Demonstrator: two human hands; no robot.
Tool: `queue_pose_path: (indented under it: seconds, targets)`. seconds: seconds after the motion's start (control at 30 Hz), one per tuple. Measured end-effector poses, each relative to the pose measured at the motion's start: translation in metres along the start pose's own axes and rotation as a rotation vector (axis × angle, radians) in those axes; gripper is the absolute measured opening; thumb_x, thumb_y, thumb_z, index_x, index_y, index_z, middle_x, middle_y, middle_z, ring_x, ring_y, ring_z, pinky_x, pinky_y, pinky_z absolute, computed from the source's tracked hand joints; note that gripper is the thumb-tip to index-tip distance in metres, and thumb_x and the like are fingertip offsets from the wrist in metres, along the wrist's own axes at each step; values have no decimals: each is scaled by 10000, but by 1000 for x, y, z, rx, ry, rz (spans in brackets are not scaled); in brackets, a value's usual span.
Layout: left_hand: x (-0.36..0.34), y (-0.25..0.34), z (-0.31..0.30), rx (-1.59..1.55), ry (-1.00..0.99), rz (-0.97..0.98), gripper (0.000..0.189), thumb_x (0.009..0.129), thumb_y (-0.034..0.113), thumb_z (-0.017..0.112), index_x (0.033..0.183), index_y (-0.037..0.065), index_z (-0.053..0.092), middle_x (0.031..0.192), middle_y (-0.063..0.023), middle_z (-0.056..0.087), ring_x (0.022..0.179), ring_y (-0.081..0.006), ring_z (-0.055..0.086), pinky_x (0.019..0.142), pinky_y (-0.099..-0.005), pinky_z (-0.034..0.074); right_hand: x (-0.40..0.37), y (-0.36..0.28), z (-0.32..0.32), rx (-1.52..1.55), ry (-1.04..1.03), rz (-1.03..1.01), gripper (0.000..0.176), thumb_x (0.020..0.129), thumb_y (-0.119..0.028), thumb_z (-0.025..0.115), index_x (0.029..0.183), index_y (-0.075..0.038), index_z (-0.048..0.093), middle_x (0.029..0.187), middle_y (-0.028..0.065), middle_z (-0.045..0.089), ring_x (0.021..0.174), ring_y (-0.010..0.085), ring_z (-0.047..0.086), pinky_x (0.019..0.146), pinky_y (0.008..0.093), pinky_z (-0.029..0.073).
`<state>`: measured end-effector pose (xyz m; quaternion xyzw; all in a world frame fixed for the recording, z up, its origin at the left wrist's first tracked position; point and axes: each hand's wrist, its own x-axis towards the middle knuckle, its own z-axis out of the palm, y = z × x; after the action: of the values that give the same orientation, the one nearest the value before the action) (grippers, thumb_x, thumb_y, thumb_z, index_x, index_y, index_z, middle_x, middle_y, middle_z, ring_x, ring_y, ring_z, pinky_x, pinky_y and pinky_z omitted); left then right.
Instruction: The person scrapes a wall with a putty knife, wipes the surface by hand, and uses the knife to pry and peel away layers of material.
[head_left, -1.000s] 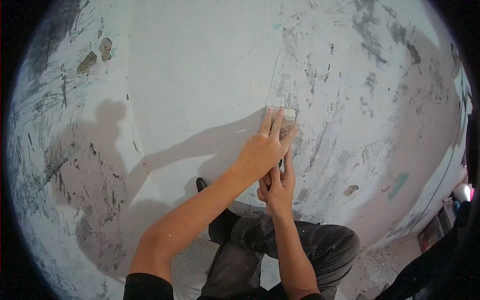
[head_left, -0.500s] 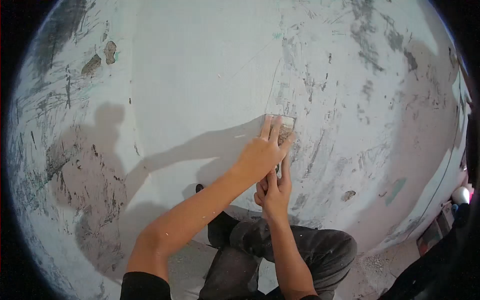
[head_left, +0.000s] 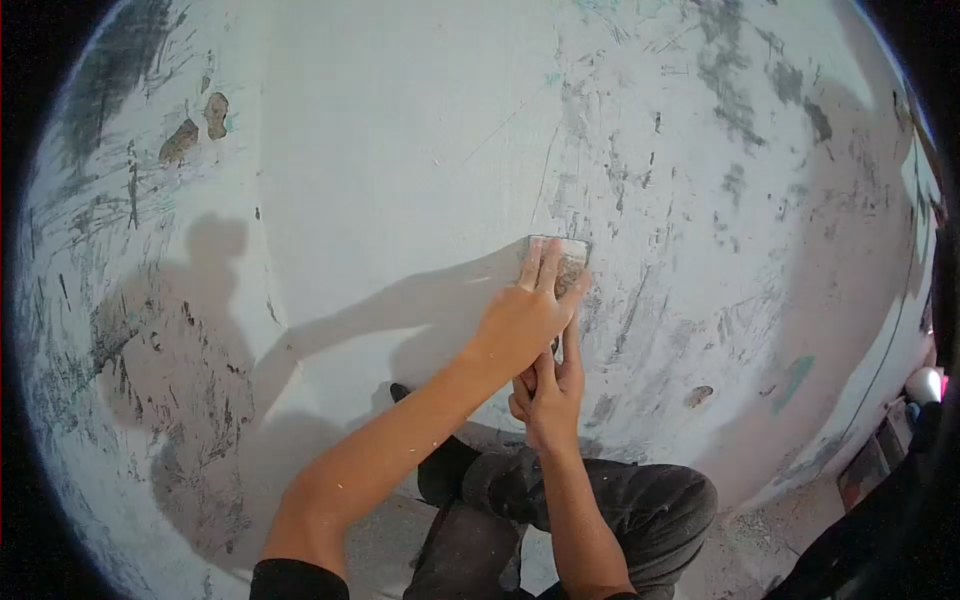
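Observation:
A scraper with a flat, wide, plaster-smeared blade (head_left: 573, 250) lies against the scuffed white wall (head_left: 400, 150). My left hand (head_left: 525, 315) rests over the blade, its fingers stretched out and spread flat on the metal; its thumb is hidden. Just below, my right hand (head_left: 553, 405) is closed around the scraper's handle, with one finger extended up toward the blade. Most of the handle is covered by the two hands. The blade's top edge touches the wall where smooth white surface meets grey-streaked, scratched surface.
Chipped holes (head_left: 180, 141) show at the upper left of the wall, and a smaller chip (head_left: 699, 397) at the lower right. My bent knee (head_left: 660, 500) is close below the hands. Debris lies on the floor (head_left: 750, 540); a crate-like box (head_left: 870, 465) stands at right.
The view has shifted a little, so wall marks sit slightly lower. Both hands and the scraper stay at about the same spot on the wall.

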<state>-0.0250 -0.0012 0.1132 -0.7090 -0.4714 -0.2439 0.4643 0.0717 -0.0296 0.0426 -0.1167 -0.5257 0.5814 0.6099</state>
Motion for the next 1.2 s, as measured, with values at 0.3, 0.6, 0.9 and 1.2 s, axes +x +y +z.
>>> queue_pose_path:
  seconds: [0.3, 0.6, 0.9, 1.2]
  targets:
    - [14, -5, -11, -1, 18, -19, 661, 793, 31, 686, 1422, 146, 519, 1451, -311, 432, 1349, -476, 439, 794, -419, 618, 13, -7, 9, 5, -9, -13, 637, 1073, -183, 438, 1601, -149, 83, 604, -59, 338, 415, 26, 266, 361, 214, 200]
    - [11, -3, -18, -38, -56, -23, 655, 795, 46, 696, 1418, 145, 519, 1476, -316, 391, 1342, -497, 433, 812, -452, 614, 3, -16, 9, 21, -27, -3, 650, 1068, -165, 446, 1604, -153, 78, 597, -63, 347, 420, 21, 277, 364, 205, 209]
    - [7, 3, -11, -118, -40, -38, 645, 815, 28, 674, 1423, 178, 522, 1468, -324, 393, 1348, -493, 427, 844, -451, 604, 0, -19, 3, -26, -10, 22, 647, 1068, -171, 446, 1606, -165, 87, 607, -53, 354, 423, 24, 277, 366, 216, 231]
    - [13, -4, -20, -124, -93, -38, 618, 843, 23, 636, 1432, 164, 511, 1490, -327, 368, 1366, -484, 405, 827, -446, 610, 3, -21, 6, -2, -33, 18, 637, 1073, -197, 440, 1606, -184, 92, 620, -52, 339, 424, 28, 288, 363, 219, 227]
